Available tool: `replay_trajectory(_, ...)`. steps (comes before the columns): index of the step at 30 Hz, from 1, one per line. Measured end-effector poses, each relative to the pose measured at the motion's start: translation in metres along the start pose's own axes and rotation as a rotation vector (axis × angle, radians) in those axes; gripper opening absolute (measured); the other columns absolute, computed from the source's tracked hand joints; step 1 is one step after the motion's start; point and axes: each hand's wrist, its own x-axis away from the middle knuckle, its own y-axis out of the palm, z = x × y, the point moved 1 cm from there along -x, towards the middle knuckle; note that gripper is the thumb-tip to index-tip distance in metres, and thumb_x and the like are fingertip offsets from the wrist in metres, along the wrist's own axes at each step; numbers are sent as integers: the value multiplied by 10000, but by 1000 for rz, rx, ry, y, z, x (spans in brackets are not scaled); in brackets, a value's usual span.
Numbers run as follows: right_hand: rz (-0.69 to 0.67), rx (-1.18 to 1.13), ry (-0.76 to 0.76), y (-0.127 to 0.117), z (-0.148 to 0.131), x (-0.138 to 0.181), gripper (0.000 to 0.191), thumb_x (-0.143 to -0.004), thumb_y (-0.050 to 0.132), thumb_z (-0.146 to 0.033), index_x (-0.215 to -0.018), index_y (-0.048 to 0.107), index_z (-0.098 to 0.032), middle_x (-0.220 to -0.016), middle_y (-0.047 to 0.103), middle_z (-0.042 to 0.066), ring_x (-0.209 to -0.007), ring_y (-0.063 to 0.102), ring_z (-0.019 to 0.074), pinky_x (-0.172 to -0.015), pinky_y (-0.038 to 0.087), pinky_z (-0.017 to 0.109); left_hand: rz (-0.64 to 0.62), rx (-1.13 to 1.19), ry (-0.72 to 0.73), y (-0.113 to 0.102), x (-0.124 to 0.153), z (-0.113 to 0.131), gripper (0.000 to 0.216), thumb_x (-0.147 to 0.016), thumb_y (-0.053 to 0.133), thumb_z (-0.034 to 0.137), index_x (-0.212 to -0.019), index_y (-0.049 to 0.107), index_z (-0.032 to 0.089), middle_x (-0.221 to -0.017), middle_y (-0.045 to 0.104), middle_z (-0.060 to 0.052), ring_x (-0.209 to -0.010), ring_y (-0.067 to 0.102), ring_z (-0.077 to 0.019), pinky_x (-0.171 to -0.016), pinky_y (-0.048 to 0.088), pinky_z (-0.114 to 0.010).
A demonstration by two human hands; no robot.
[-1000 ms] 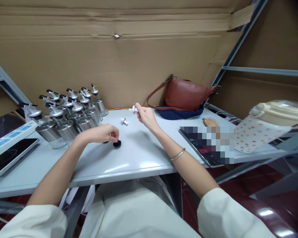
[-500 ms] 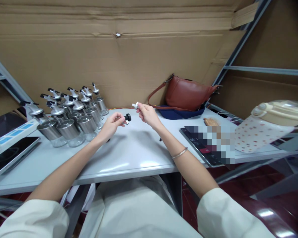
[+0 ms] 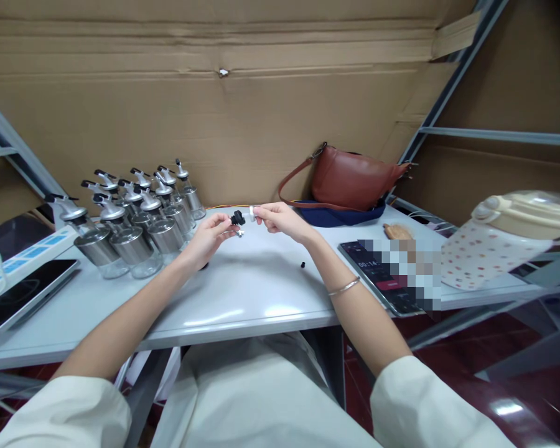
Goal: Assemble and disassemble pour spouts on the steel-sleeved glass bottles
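Between the closed fingers of my left hand (image 3: 211,236) is a small black plastic part (image 3: 238,218), its exact kind unclear. A tiny white piece (image 3: 241,233) shows just below it, by the fingertips. My right hand (image 3: 280,219) pinches a small white plastic piece (image 3: 252,213), held close to the black part; whether they touch I cannot tell. Both hands are raised over the grey-white table (image 3: 252,292). A tiny black piece (image 3: 303,265) lies on the tabletop near my right forearm.
Several glass-and-steel bottles with pourer spouts (image 3: 135,239) stand at left, beside a power strip (image 3: 32,258) and a tablet (image 3: 28,292). A brown bag (image 3: 354,177) rests on a navy cap (image 3: 336,216) at the back. A phone (image 3: 378,274) and a spotted jug (image 3: 490,249) are at right.
My right hand has lowered slightly and turned, bringing the white piece nearer the black part. The black part in my left hand has been tilted. The tiny black piece is now fully in view.
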Motion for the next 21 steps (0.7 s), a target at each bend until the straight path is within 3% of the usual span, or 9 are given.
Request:
replay_trajectory(7, 2, 27, -11, 2, -1, 0, 462, -720, 580, -594, -587, 505, -157, -404, 229, -110, -403, 176, 33, -438, 133, 220, -41, -10, 25, -2, 0, 2, 209, -685, 723, 277, -723, 555, 159, -764, 601, -2, -768, 583, -139, -797, 452, -321)
replay_trajectory(21, -98, 206, -89, 7, 2, 2, 394, -812, 497, -520, -675, 547, -154, -420, 316, -89, -416, 268, 57, -439, 213, 208, -104, -32, 3, -8, -3, 2, 296, -613, 788, 331, -703, 572, 149, -756, 614, -3, -744, 585, -130, -831, 440, -330)
